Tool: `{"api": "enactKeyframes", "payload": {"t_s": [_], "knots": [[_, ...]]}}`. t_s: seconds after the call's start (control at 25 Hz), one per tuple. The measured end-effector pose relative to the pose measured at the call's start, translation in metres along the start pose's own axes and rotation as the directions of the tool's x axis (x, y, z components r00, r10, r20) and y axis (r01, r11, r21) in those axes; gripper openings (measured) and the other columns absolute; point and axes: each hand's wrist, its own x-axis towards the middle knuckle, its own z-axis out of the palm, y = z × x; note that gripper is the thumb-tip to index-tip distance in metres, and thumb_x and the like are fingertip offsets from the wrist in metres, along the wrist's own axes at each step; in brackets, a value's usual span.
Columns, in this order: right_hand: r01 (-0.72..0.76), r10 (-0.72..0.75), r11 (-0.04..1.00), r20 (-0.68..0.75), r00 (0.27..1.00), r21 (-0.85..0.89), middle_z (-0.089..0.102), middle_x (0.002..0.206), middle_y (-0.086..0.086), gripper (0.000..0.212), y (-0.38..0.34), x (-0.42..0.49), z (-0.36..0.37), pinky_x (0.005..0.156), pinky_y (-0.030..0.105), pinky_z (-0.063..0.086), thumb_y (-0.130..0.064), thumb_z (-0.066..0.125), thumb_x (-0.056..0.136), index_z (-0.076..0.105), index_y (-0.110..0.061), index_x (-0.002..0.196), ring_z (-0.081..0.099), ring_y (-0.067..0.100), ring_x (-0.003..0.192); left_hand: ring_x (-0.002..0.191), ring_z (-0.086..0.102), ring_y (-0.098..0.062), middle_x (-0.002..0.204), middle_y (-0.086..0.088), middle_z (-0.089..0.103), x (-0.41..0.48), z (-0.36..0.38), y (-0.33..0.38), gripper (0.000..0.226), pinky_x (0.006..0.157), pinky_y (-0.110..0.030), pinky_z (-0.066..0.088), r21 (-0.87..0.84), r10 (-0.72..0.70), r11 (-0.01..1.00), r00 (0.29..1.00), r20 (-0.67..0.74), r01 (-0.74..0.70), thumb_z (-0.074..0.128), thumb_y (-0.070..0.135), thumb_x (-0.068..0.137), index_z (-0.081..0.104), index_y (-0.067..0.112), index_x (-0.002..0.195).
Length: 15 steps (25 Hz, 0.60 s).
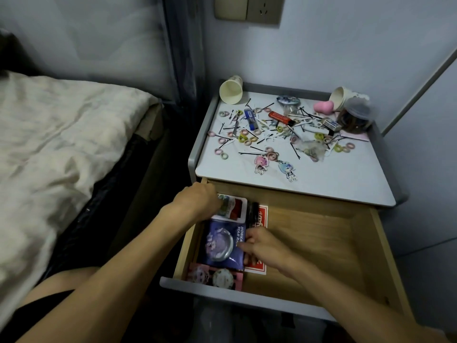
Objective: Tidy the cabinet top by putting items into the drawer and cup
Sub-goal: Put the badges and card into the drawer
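The wooden drawer (321, 246) is pulled open below the white cabinet top (309, 174). Both hands are inside its left part. My left hand (197, 199) has its fingers curled on a white and red packet (235, 206) at the drawer's back. My right hand (262, 246) pinches the right edge of a purple badge packet (220, 243). A pink packet (215, 277) lies at the drawer's front, a red card (259, 268) under the purple one. On top lie several hair ties, bobby pins, an orange lighter (280, 117), a blue tube (251, 118) and two keychains (274, 165). A paper cup (231, 90) lies tipped at the back left.
A second tipped cup (340, 97), a pink heart sponge (324, 106) and a lidded plastic jar (356, 117) crowd the back right corner. A bed with a cream quilt (49, 149) stands to the left. The drawer's right half is bare wood.
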Motion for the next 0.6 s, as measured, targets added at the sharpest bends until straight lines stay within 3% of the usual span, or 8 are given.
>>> {"api": "enactKeyframes", "payload": {"t_s": [0.24, 0.4, 0.6], "knots": [[-0.111, 0.112, 0.992, 0.011, 0.994, -0.056, 0.068, 0.076, 0.004, 0.008, -0.002, 0.017, 0.006, 0.048, 0.016, 0.046, -0.005, 0.056, 0.095, 0.061, -0.008, 0.1, 0.062, 0.007, 0.056, 0.119, 0.053, -0.036, 0.133, -0.017, 0.054, 0.002, -0.003, 0.004, 0.041, 0.089, -0.039, 0.042, 0.005, 0.015, 1.0, 1.0, -0.019, -0.015, 0.05, 0.033, 0.098, 0.047, 0.007, 0.129], [-0.167, 0.157, 0.977, -0.081, 0.984, -0.131, 0.065, 0.06, 0.003, 0.004, 0.0, 0.024, 0.009, 0.042, 0.017, 0.046, -0.006, 0.064, 0.091, 0.06, -0.007, 0.091, 0.059, 0.007, 0.044, 0.118, 0.055, -0.036, 0.132, -0.015, 0.055, 0.004, -0.003, 0.005, 0.04, 0.091, -0.041, 0.044, 0.023, 0.029, 0.999, 0.999, -0.025, -0.029, 0.05, 0.033, 0.097, 0.049, 0.008, 0.128], [-0.183, 0.18, 0.979, -0.037, 0.983, -0.088, 0.066, 0.07, 0.005, 0.003, 0.002, 0.025, 0.005, 0.052, 0.018, 0.048, -0.006, 0.06, 0.093, 0.062, -0.007, 0.093, 0.059, 0.008, 0.055, 0.118, 0.054, -0.036, 0.131, -0.016, 0.055, 0.005, -0.004, 0.002, 0.04, 0.088, -0.039, 0.043, 0.043, 0.022, 0.999, 1.0, -0.01, -0.021, 0.048, 0.033, 0.098, 0.049, 0.007, 0.128]]}}
